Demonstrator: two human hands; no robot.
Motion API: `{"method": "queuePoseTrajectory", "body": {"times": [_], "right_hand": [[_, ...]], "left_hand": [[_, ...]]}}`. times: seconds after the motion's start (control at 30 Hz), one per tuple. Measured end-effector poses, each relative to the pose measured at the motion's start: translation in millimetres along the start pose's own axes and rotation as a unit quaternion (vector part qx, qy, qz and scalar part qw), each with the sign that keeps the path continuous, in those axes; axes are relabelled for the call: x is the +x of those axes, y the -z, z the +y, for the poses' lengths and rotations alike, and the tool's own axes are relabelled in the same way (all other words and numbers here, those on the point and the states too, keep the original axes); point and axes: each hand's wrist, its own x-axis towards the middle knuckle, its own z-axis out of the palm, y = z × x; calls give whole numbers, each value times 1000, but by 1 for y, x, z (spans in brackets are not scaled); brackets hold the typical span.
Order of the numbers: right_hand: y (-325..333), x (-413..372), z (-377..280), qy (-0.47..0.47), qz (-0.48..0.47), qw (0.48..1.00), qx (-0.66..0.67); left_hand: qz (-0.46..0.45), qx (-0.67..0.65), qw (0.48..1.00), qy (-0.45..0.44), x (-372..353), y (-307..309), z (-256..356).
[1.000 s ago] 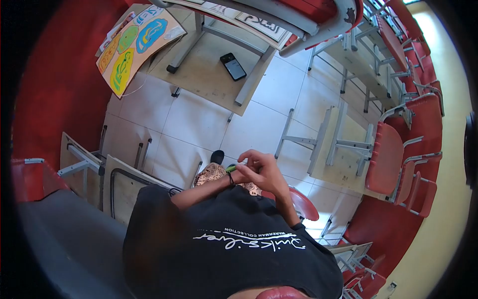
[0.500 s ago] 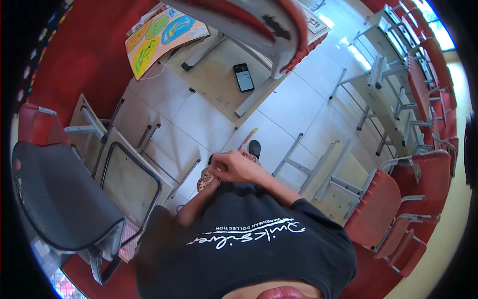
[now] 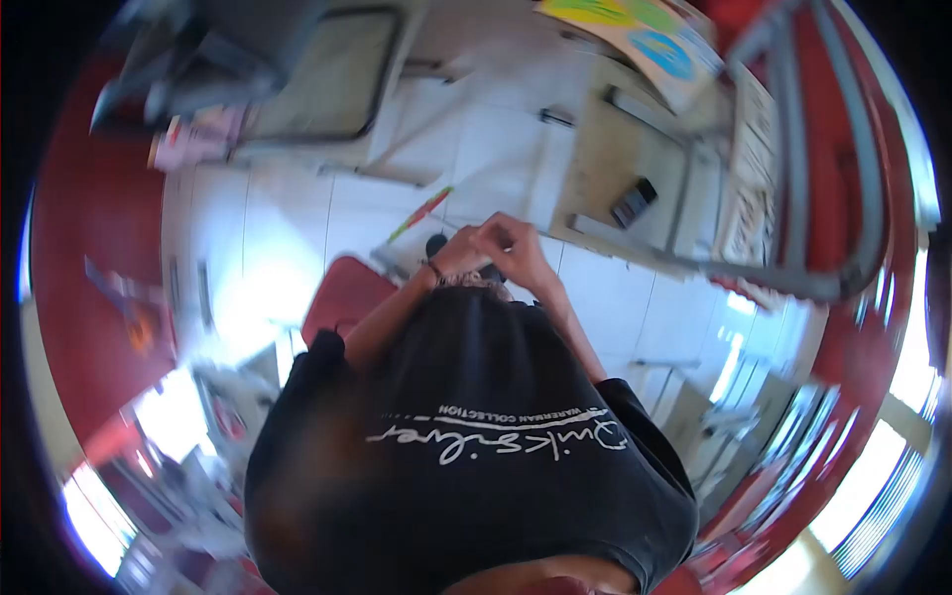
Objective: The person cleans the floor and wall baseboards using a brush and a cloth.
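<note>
My left hand (image 3: 458,254), with a dark band at the wrist, meets my right hand (image 3: 516,252) in front of my waist. The fingers of both are curled in and pressed together. Whatever lies between them, if anything, is hidden and blurred. Beyond my left hand a thin red stick with green ends (image 3: 421,213) shows against the white tiles, seemingly apart from the fingers. A dark shoe tip peeks out beside my hands.
A phone (image 3: 635,202) lies on a beige panel ahead right, close to grey metal legs. A colourful drawing (image 3: 658,55) hangs over a desk edge. A red chair seat (image 3: 347,300) is at my left, a dark chair (image 3: 198,69) further off. Blurred furniture lines the right side.
My view has swung to the left, so the phone and drawing now sit further right. A red seat has come into view. Both hands stay together.
</note>
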Motion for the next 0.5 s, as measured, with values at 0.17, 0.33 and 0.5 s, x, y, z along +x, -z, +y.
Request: {"method": "queuePoseTrajectory", "body": {"times": [0.17,0.33,0.5], "right_hand": [[-27,17,32,-25,-142,984,-108],[24,33,121,-75,-65,980,-171],[144,28,211,-250,103,953,-135]], "left_hand": [[49,35,996,67,-56,24,-57],[103,36,992,69,-91,29,-94],[194,50,968,149,-125,29,-91]]}}
